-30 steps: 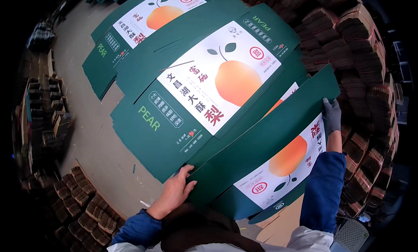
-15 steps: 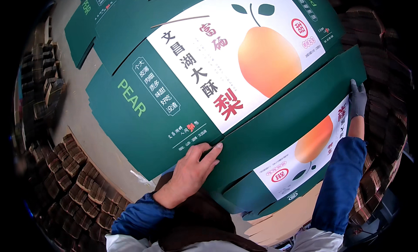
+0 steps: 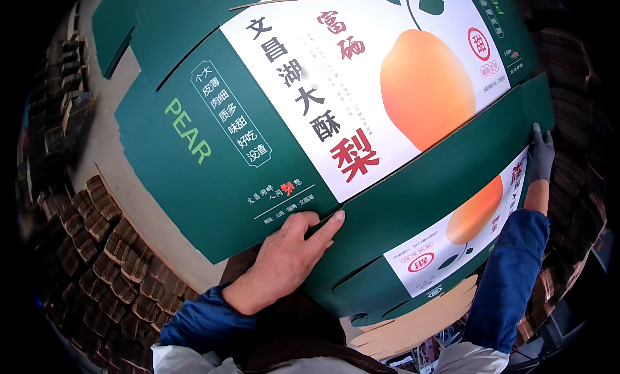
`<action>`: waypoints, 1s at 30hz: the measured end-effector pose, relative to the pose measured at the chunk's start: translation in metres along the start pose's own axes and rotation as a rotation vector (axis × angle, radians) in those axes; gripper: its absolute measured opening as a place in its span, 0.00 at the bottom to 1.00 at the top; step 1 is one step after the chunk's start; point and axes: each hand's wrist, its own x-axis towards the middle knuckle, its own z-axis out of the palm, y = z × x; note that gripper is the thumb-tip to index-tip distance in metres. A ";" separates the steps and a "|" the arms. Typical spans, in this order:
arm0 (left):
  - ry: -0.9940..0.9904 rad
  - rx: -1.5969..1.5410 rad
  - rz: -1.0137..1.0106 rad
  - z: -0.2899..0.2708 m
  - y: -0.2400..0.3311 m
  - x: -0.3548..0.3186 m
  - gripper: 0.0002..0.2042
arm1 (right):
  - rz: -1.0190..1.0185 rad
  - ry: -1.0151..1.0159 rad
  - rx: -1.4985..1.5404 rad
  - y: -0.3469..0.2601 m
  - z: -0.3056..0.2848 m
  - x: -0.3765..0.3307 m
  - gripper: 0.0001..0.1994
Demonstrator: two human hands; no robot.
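A large green flat carton blank with a white panel and a printed orange-yellow pear spreads in front of me. Along its near side lies a folded green strip bearing a smaller upside-down pear print. My left hand, bare, is closed at the strip's left end, thumb stretched along the fold and the other fingers bent. At the strip's far right end, my right hand, in a grey glove, grips the edge with its fingertips on top. Its thumb is hidden.
Stacks of brown cardboard pieces stand at the lower left, with more dark stacks along the right. Layered tan cardboard shows beneath the near edge. A thin brown strip lies across the blank's far part.
The carton blank looks larger and nearer in the picture. The gap along the fold has narrowed. My right hand is slightly farther right and lower; both hands stay on the strip.
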 end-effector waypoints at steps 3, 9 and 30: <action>-0.024 -0.008 -0.012 -0.003 0.000 0.000 0.27 | -0.004 0.002 0.014 -0.001 0.006 0.000 0.26; -0.067 -0.020 -0.034 -0.007 0.001 0.003 0.27 | 0.000 0.000 -0.029 0.001 0.011 0.001 0.26; -0.145 0.067 -0.068 -0.007 0.002 0.005 0.27 | -0.118 0.104 0.024 0.007 0.030 -0.007 0.26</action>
